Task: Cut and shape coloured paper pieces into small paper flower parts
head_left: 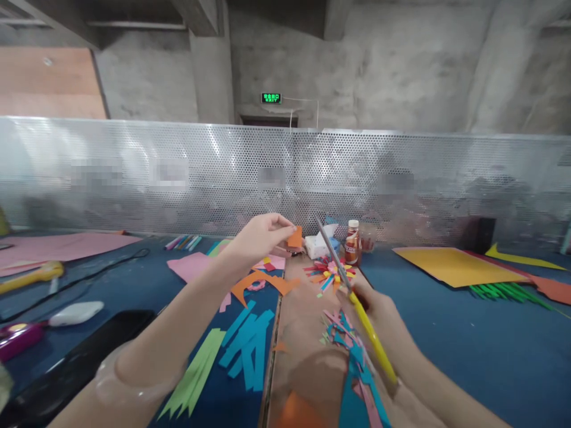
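My left hand point(267, 235) pinches a small orange piece of paper point(295, 237) between thumb and fingers, raised above the middle of the table. In my right hand point(379, 315) is a pair of scissors point(363, 315) with yellow handles, its blades pointing up and away; they look closed together. A little space separates the blade tips from the orange paper. Behind and below the blades lies a multicoloured paper flower point(332, 272). Orange paper offcuts point(263, 283) lie below my left hand, and blue paper strips point(250, 351) are beside my left forearm.
Green strips point(196, 371), a black phone-like object point(80, 368) and a yellow-handled tool point(33, 278) lie left. Mixed scraps point(352, 345) lie centrally. A brown bottle point(352, 242) and tissue pack point(317, 246) stand behind. Yellow paper point(455, 266) lies right. A perforated metal partition point(214, 172) closes the back.
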{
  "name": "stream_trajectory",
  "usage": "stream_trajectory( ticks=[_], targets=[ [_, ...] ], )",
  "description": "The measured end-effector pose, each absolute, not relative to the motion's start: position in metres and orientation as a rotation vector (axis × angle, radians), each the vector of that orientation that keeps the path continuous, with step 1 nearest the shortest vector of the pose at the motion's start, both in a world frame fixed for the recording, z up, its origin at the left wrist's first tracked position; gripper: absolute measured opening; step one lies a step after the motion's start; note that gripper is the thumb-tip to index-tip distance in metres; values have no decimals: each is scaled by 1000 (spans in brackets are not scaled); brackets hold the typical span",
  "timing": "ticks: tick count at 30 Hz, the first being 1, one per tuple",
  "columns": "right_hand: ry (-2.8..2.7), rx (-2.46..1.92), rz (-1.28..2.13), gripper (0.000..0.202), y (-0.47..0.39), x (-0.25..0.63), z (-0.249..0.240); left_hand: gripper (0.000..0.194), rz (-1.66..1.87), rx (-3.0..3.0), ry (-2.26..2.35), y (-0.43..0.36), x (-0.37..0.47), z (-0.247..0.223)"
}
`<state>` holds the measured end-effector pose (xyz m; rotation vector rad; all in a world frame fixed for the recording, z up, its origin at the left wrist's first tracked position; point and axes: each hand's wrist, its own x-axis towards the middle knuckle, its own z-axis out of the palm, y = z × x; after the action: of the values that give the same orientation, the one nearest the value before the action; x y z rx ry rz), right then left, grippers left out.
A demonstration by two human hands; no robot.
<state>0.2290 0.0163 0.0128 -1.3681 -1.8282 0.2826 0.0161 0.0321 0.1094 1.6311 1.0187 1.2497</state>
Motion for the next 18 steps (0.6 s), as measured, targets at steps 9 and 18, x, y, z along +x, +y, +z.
stream_trajectory(
  ticks=[9,18],
  targets=[
    [-2180,-1634,7,20,66,321,43,10,1059,1679,945,42,23,69],
    [-2340,-1916,76,15,77,382,24,17,1145,1509,955,16,26,-11]
  ],
)
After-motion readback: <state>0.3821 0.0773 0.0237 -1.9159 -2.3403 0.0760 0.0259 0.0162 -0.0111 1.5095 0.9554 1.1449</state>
